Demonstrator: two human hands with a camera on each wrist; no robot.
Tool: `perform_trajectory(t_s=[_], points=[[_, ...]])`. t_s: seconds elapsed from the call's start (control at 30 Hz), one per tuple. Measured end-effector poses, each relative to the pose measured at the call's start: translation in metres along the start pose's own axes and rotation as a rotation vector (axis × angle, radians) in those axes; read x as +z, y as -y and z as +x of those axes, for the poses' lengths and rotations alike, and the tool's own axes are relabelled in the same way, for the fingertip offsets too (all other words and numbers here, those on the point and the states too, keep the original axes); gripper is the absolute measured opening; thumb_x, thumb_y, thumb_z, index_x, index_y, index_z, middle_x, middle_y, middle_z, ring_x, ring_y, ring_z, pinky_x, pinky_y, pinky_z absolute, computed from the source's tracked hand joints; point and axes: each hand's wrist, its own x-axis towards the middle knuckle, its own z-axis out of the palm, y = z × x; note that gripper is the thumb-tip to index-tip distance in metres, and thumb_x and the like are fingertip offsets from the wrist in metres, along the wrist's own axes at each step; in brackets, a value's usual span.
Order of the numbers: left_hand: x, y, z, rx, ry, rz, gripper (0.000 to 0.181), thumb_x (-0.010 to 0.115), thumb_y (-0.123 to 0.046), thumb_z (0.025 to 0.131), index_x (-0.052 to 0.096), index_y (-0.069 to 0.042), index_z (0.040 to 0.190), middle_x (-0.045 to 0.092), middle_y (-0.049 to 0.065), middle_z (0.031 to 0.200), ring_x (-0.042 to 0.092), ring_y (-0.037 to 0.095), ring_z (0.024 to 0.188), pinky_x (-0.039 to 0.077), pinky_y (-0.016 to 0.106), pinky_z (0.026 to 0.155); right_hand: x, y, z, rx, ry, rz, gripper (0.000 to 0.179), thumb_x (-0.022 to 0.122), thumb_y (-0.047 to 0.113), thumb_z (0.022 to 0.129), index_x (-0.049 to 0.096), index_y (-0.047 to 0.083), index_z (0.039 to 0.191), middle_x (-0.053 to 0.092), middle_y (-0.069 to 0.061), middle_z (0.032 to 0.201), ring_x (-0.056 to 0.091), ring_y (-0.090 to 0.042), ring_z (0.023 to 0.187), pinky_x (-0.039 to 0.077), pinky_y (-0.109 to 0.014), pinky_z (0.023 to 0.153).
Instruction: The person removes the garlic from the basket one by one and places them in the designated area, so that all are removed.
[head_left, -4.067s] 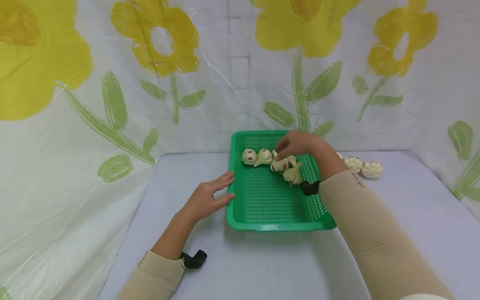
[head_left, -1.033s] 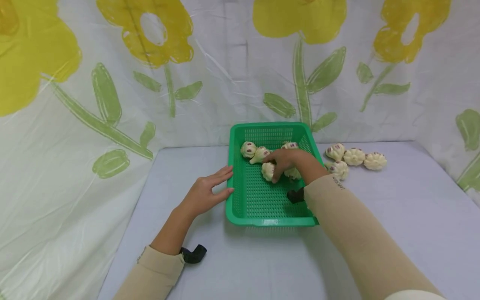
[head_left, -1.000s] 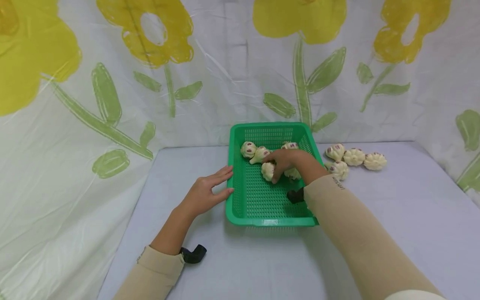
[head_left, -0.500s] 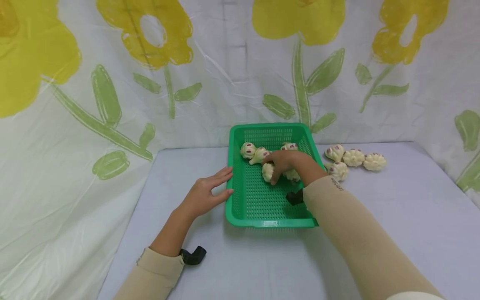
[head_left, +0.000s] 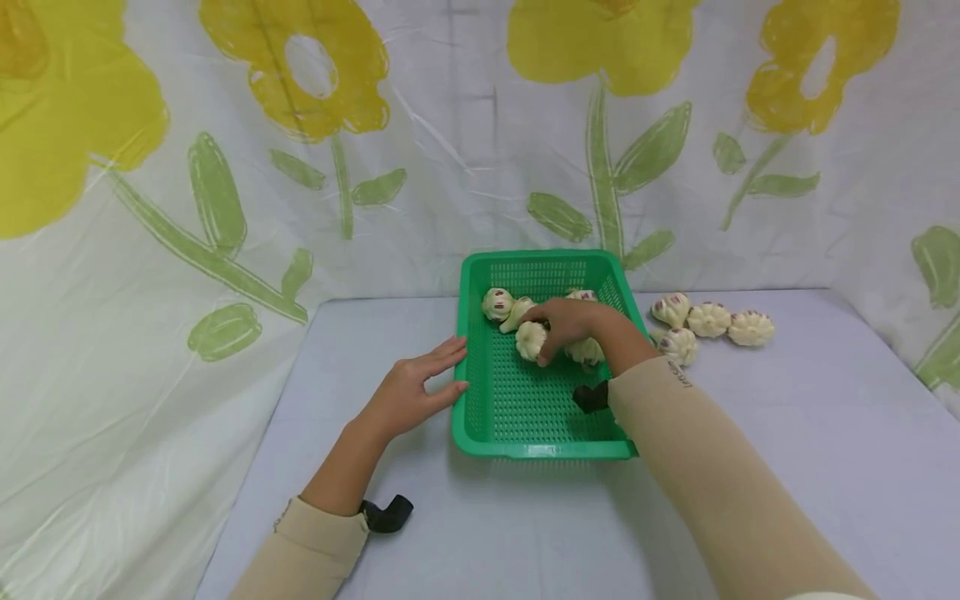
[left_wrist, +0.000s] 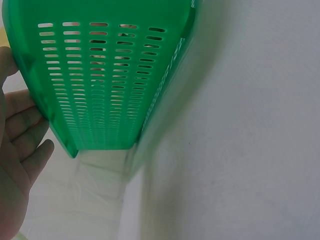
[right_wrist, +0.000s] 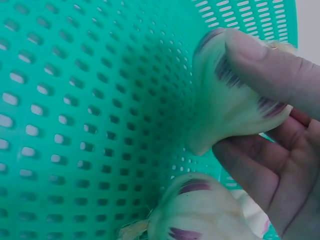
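Garlic (head_left: 529, 342) was pinched between the thumb and curled fingers of the right hand (head_left: 566, 323), within the green basket's far half. Two bulbs (head_left: 498, 305) lay toward that basket's (head_left: 546, 451) far left corner; two others (head_left: 587, 352) near its right edge were partly hidden by the hand. The left hand (head_left: 408, 392), fingers spread and holding nothing, touched the left rim. Four more bulbs (head_left: 708, 320) lay right of the basket, near the tabletop's (head_left: 810, 417) far edge.

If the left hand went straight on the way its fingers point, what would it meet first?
Most likely the near side wall of the green basket: the left hand seems to touch its rim, though exact contact is hard to judge.
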Motion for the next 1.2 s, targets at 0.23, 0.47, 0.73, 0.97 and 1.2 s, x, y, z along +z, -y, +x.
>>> perform_trajectory(t_s=[0.23, 0.47, 0.73, 0.97, 1.2], points=[[-0.001, -0.001, -0.002, -0.006, -0.008, -0.004, 0.052, 0.070, -0.026, 0.092, 0.057, -0.007, 0.139, 0.049, -0.001, 0.148, 0.047, 0.016, 0.137, 0.047, 0.040, 0.106, -0.002, 0.001, 0.003, -0.057, -0.046, 0.070, 0.079, 0.080, 0.030, 0.083, 0.042, 0.013, 0.150, 0.041, -0.015, 0.153, 0.044, -0.036, 0.135, 0.045, -0.050, 0.104], [-0.005, -0.001, 0.001, 0.022, -0.020, 0.007, 0.051, 0.071, -0.024, 0.091, 0.058, -0.005, 0.137, 0.051, 0.001, 0.147, 0.049, 0.018, 0.135, 0.047, 0.039, 0.105, -0.006, 0.004, 0.005, -0.061, -0.156, 0.220, 0.082, 0.082, 0.030, 0.080, 0.042, 0.018, 0.150, 0.040, -0.009, 0.155, 0.040, -0.030, 0.140, 0.042, -0.050, 0.108], [-0.008, -0.001, 0.002, 0.011, -0.008, 0.006, 0.051, 0.070, -0.025, 0.092, 0.058, -0.005, 0.137, 0.050, 0.001, 0.148, 0.048, 0.018, 0.136, 0.047, 0.040, 0.105, -0.010, 0.008, 0.002, -0.121, -0.282, 0.411, 0.079, 0.081, 0.024, 0.082, 0.042, 0.017, 0.150, 0.049, -0.007, 0.147, 0.050, -0.027, 0.130, 0.046, -0.047, 0.104], [-0.004, 0.001, 0.001, 0.020, -0.001, -0.005, 0.051, 0.069, -0.025, 0.092, 0.058, -0.004, 0.137, 0.051, 0.001, 0.147, 0.048, 0.018, 0.136, 0.047, 0.039, 0.105, -0.016, 0.008, -0.008, -0.121, -0.435, 0.508, 0.078, 0.082, 0.027, 0.081, 0.044, 0.018, 0.149, 0.056, -0.006, 0.137, 0.055, -0.025, 0.122, 0.050, -0.046, 0.096], [-0.001, 0.000, -0.001, 0.024, -0.009, -0.002, 0.051, 0.070, -0.025, 0.092, 0.059, -0.004, 0.136, 0.051, 0.002, 0.147, 0.049, 0.018, 0.135, 0.047, 0.039, 0.105, -0.026, 0.009, -0.022, -0.144, -0.518, 0.598, 0.076, 0.080, 0.028, 0.083, 0.044, 0.019, 0.149, 0.060, -0.009, 0.130, 0.058, -0.026, 0.118, 0.050, -0.048, 0.096]])
